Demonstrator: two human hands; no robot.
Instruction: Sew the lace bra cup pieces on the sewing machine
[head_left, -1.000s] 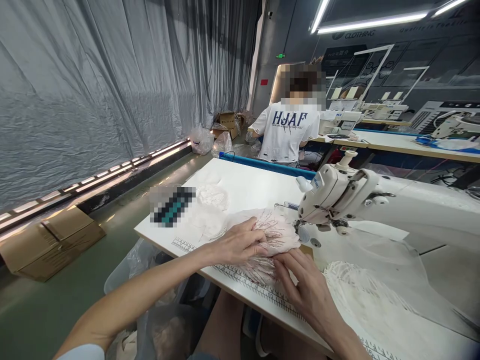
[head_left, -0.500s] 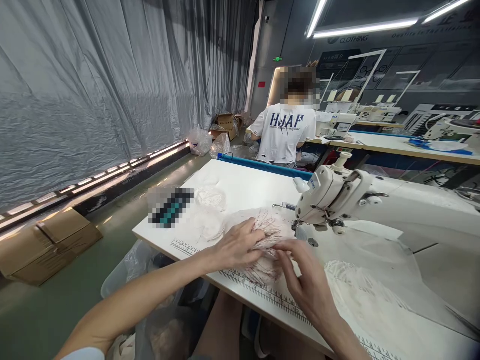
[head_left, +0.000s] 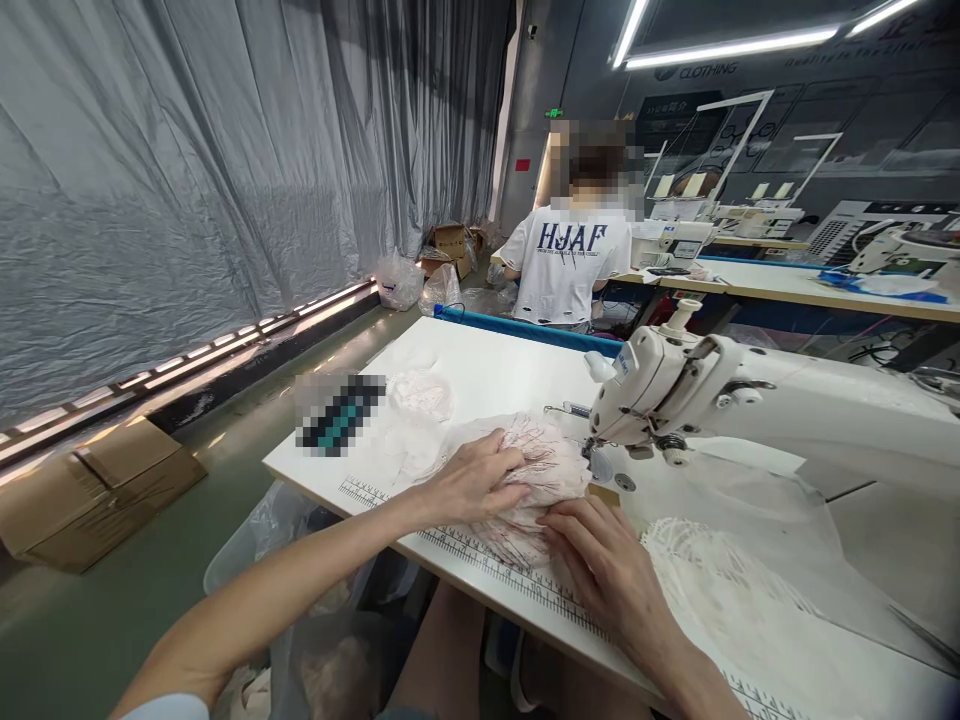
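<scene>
A gathered piece of sheer white fabric [head_left: 551, 455] with reddish-brown lines lies in front of the sewing machine [head_left: 637, 395]. My left hand [head_left: 480, 482] rests on its left side, thumb and fingers closed on a fold. On the near right side my right hand [head_left: 604, 560] has its fingers bent together, gripping the lower fold by its edge. The fabric's far right end reaches close to the presser foot and needle area. My fingers hide part of the folds between the hands.
More pale fabric pieces [head_left: 420, 395] lie on the left of the white table [head_left: 487, 350]. Fringed white fabric [head_left: 712, 560] is spread at right, near scissors [head_left: 922, 635]. A ruler scale runs along the front edge. A co-worker [head_left: 566, 260] sits ahead; a cardboard box [head_left: 105, 490] stands left.
My right hand has turned flatter and its fingertips have shifted slightly left and down on the fabric. The upper fold now lies more spread out. My left hand has barely moved.
</scene>
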